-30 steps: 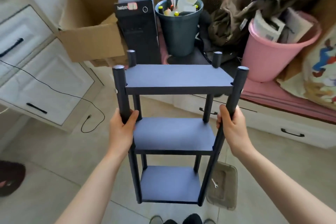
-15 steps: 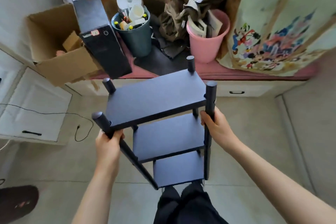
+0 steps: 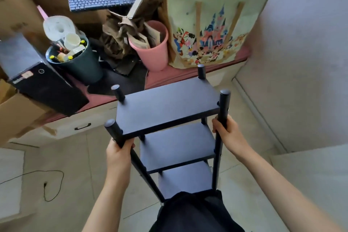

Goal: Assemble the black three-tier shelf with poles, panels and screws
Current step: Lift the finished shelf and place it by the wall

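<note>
Shelf (image 3: 165, 107): black three-tier unit, fully put together, being held up in front of the person, tilting so its top panel is sloping down to the left; three panels are showing stepped one below another, four poles are sticking up past the top panel.
Left hand (image 3: 118, 156): fingers are curling round the near-left pole (image 3: 114, 132) just under the top panel, gripping it.
Right hand (image 3: 228, 133): fingers and thumb are wrapping round the near-right pole (image 3: 224, 107) just below the top panel, holding it.
Bottom tier: its near edge is being hidden by the person's dark clothing (image 3: 195, 213).
Bench (image 3: 188, 74): pink-topped, running behind the shelf, carrying clutter along its length.
Bench, right end: cartoon-print tote bag (image 3: 212, 30) is standing upright.
Bench, middle: pink bucket (image 3: 152, 51) is sitting just beside the bag, stuffed with paper.
Bench, left part: dark green bucket (image 3: 79, 66) and black computer tower (image 3: 43, 84) are resting there.
Behind: keyboard (image 3: 102, 0) is lying on cardboard boxes.
Floor (image 3: 62, 156): black cable (image 3: 47, 184) is trailing at the left.
</note>
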Demonstrator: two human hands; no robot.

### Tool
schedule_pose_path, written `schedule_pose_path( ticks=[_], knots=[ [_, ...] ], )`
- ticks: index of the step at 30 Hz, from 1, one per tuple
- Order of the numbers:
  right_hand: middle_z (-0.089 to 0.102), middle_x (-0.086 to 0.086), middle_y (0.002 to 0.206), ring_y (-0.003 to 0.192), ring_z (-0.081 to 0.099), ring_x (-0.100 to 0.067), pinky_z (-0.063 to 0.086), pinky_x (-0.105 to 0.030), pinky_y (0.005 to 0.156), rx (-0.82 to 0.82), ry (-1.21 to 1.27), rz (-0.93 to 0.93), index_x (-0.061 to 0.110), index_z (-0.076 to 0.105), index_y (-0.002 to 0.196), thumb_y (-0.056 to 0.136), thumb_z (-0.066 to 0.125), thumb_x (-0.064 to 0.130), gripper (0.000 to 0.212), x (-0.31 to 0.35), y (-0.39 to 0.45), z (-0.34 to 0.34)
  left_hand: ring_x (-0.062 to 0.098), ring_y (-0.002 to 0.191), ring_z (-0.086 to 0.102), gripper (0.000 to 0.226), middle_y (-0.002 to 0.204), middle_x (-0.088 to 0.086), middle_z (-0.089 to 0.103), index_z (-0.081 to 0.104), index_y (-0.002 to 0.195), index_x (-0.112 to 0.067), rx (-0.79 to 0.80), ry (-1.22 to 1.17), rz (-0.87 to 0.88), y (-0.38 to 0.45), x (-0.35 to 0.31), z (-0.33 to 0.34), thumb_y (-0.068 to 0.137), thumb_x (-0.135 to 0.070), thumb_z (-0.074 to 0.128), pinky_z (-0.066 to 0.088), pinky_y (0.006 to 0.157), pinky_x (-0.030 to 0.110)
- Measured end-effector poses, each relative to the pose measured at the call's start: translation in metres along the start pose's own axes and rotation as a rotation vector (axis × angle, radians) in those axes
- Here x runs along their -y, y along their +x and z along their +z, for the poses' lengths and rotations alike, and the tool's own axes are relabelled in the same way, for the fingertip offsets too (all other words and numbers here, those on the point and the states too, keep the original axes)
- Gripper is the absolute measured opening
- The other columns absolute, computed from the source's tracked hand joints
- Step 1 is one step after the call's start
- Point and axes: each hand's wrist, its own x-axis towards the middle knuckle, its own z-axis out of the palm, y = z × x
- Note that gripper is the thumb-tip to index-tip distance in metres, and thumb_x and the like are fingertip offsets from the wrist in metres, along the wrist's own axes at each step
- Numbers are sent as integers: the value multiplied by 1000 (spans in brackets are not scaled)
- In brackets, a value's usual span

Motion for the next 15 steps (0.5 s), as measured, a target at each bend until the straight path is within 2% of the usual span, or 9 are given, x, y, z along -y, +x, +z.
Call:
schedule_pose_path(
  ticks=[3,6,7,9,11,13,15],
  knots=[
    [53,0,76,69,52,-11,43,-27,70,-117,9,40,14,49,87,102,49,18,15,-11,3,-35,7,61,48,23,62,-14,54,59,79,-24,94,-32,12,0,-11,43,95,-7,60,40,63,23],
    [51,-1,80,71,52,-11,44,-19,67,-230,122,84,9,46,101,103,46,14,5,-24,9,-75,3,61,52,24,65,-15,57,61,81,-27,192,-61,68,-6,-26,96,95,-8,63,45,61,18],
    [50,-1,81,72,51,-11,44,-17,66,-264,153,86,9,44,104,103,45,13,4,-28,12,-89,1,63,55,22,69,-16,60,60,87,-27,213,-78,80,-9,-31,115,94,-6,64,47,63,16],
    [50,0,84,72,51,-10,44,-14,66,-315,190,85,10,42,108,104,44,12,5,-37,19,-120,3,73,58,23,79,-13,62,55,98,-24,242,-118,79,-16,-40,154,91,-7,68,49,73,21],
    [49,2,86,71,51,-7,45,-11,66,-334,222,76,12,42,109,104,44,11,5,-45,27,-154,7,80,59,37,89,-7,61,50,110,-23,264,-143,85,-22,-48,193,82,-14,71,46,79,26],
    [47,2,87,70,50,-4,46,-14,70,-333,247,52,17,42,109,103,45,7,12,-52,35,-189,6,86,62,52,96,-5,63,47,123,-26,287,-142,103,-27,-55,231,76,-17,66,46,80,25],
    [43,1,85,68,48,1,45,-15,71,-316,241,47,16,41,109,99,52,2,20,-58,42,-224,1,85,65,61,95,-9,67,45,132,-29,325,-141,116,-30,-60,268,75,-15,63,47,79,23]
  ],
)
